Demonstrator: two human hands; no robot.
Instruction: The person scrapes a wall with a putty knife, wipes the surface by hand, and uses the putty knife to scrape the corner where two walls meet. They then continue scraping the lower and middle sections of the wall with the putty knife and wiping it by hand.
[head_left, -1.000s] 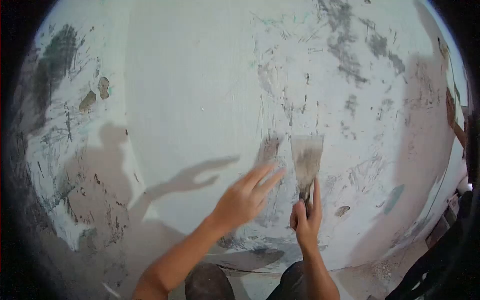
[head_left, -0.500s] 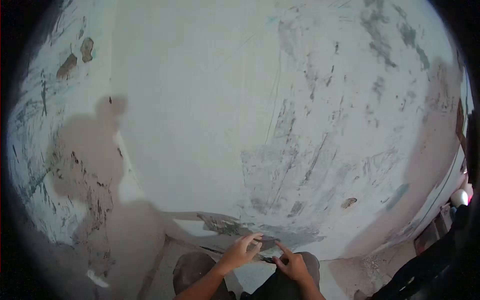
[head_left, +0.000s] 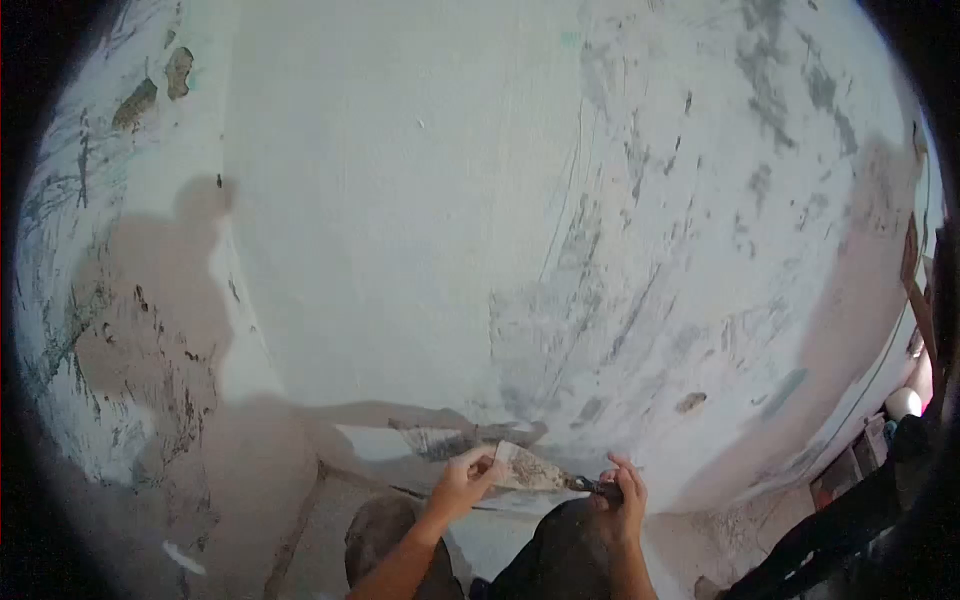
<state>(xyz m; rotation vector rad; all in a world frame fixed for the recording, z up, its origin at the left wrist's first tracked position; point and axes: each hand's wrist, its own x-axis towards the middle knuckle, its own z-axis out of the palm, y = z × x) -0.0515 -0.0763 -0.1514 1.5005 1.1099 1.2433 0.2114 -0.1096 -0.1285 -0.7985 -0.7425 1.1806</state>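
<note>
A putty knife [head_left: 535,472] with a wide, smeared blade and a dark handle lies level across the front of my body, above my knees. My right hand [head_left: 625,495] is wrapped round its dark handle. At the blade's left edge, my left hand [head_left: 467,482] has its fingers bent, with thumb and fingertips pinching the blade's corner. Behind both hands rises a pale wall [head_left: 400,250] with grey smears and scraped patches.
Two chipped holes [head_left: 178,73] mark the wall at the upper left, and a small one [head_left: 690,402] sits lower right. A dark-clothed leg [head_left: 840,530], apparently another person's, is at the lower right, near a white round object [head_left: 903,403].
The putty knife has turned so its blade face shows clearly. My right hand has moved right and up round the handle; my left hand has shifted slightly left. The view has shifted a little.
</note>
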